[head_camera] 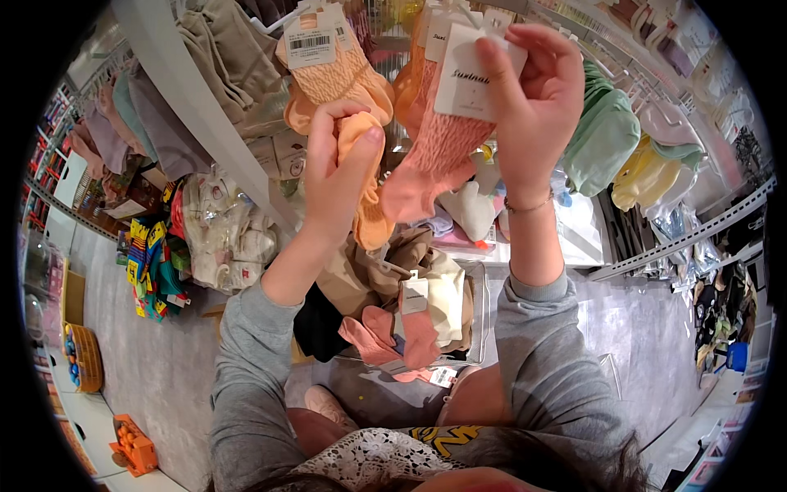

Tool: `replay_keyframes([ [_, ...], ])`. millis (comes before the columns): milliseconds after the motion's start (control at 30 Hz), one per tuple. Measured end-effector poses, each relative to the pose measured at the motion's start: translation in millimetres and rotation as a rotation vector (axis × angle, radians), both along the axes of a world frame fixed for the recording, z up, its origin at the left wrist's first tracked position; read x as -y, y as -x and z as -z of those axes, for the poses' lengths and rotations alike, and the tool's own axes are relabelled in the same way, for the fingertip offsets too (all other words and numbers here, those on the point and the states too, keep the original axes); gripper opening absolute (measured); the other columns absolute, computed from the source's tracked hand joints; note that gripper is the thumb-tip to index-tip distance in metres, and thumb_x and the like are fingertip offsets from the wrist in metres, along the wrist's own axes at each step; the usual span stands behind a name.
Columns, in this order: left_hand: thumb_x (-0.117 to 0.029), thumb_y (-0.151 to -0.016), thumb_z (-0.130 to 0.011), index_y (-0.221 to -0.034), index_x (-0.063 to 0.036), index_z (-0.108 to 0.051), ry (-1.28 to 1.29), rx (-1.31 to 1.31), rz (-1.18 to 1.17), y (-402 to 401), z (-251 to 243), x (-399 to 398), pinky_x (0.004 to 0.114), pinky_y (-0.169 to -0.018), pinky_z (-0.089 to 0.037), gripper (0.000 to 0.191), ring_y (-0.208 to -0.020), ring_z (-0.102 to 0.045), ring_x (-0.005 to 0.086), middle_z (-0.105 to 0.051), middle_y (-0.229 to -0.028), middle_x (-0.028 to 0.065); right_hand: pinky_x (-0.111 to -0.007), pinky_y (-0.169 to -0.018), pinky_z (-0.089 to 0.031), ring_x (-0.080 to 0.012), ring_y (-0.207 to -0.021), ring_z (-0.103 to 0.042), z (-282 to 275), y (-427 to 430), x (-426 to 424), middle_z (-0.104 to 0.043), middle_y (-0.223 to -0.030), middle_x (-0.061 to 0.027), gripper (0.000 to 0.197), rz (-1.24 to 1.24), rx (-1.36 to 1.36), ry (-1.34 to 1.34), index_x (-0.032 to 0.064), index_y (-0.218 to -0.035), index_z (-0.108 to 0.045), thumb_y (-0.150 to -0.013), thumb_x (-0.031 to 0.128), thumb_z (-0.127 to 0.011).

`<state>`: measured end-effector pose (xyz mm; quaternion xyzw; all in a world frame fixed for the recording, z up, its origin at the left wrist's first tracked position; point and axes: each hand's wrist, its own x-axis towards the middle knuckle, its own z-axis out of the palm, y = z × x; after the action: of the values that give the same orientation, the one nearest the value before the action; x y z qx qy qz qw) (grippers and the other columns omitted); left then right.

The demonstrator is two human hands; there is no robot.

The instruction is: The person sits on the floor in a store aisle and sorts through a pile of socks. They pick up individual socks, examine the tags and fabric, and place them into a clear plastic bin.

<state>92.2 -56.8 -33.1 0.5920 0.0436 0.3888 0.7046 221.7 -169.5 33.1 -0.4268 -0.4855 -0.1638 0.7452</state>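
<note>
My left hand (341, 172) grips a light-orange sock bundle (363, 178) between thumb and fingers, just below an orange pair of textured socks (326, 74) hanging with a barcoded tag. With thumb and fingers, my right hand (538, 98) holds the white header card (464, 80) of coral-pink textured socks (436, 160) at the rack. Orange socks (409, 92) hang behind that card. Whether the pink pair is on its hook cannot be told. Below my hands, a wire basket (482, 313) holds brown and cream fabric items (442, 277) and pink socks (421, 335) with a card.
Grey and beige socks (230, 55) hang at upper left behind a white metal post (203, 104). Green socks (605, 135) and yellow socks (645, 172) hang to the right. A white shelf (584, 234) holds plush items (470, 209). A wicker basket (86, 357) stands at far left.
</note>
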Motion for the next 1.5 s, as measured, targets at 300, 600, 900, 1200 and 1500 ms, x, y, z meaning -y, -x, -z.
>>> replay_keyframes([
  [300, 0.000, -0.073, -0.046, -0.117, -0.0056, -0.041, -0.027, -0.006, 0.072, -1.4, 4.3, -2.3, 0.023, -0.063, -0.041, 0.045, -0.079, -0.044, 0.0107, -0.044, -0.100, 0.0051, -0.019, -0.064, -0.044, -0.0051, -0.075, -0.057, 4.0, -15.5, -5.6, -0.065, -0.086, -0.0028, 0.017, 0.170, 0.001, 0.134, -0.0004, -0.093, -0.061, -0.082, 0.009, -0.069],
  [600, -0.021, -0.075, -0.038, -0.112, 0.0002, -0.044, 0.365, 0.164, 0.303, -4.4, 1.7, -9.0, 0.028, -0.071, -0.045, 0.043, -0.087, -0.051, 0.0178, -0.050, -0.109, 0.0129, -0.027, -0.070, -0.046, -0.0189, -0.078, -0.059, -6.5, 0.6, -14.2, -0.060, -0.086, -0.0103, 0.018, 0.280, 0.098, -0.038, -0.0001, -0.097, -0.061, -0.081, 0.006, -0.065],
  [900, -0.019, -0.078, -0.036, -0.114, 0.0010, -0.048, 0.288, 0.118, 0.141, 6.0, -4.2, -14.9, 0.032, -0.075, -0.049, 0.043, -0.092, -0.057, 0.0210, -0.054, -0.112, 0.0122, -0.029, -0.071, -0.045, -0.0198, -0.076, -0.056, 1.6, -32.7, -22.2, -0.058, -0.084, -0.0110, 0.021, 0.570, 0.249, 0.247, -0.0022, -0.098, -0.060, -0.081, 0.009, -0.066],
  [1200, -0.019, -0.081, -0.040, -0.102, -0.0022, -0.046, 0.365, 0.312, -0.082, 13.3, -21.7, -13.8, 0.028, -0.064, -0.037, 0.027, -0.070, -0.038, 0.0161, -0.046, -0.085, 0.0074, -0.029, -0.067, -0.044, -0.0167, -0.074, -0.052, 29.8, -11.6, -17.7, -0.052, -0.091, -0.0092, 0.031, 0.252, 0.321, 0.372, 0.0015, -0.105, -0.056, -0.078, 0.011, -0.069],
  [1500, -0.047, -0.085, -0.043, -0.125, 0.0011, -0.040, -0.152, 0.728, 0.300, 21.3, -33.4, -10.8, 0.037, -0.092, -0.037, 0.063, -0.103, -0.047, 0.0265, -0.046, -0.119, 0.0184, -0.030, -0.056, -0.044, -0.0233, -0.059, -0.052, 47.2, 15.0, -26.6, -0.055, -0.073, -0.0081, 0.026, -0.209, 0.551, 0.826, 0.0043, -0.093, -0.058, -0.076, 0.020, -0.069],
])
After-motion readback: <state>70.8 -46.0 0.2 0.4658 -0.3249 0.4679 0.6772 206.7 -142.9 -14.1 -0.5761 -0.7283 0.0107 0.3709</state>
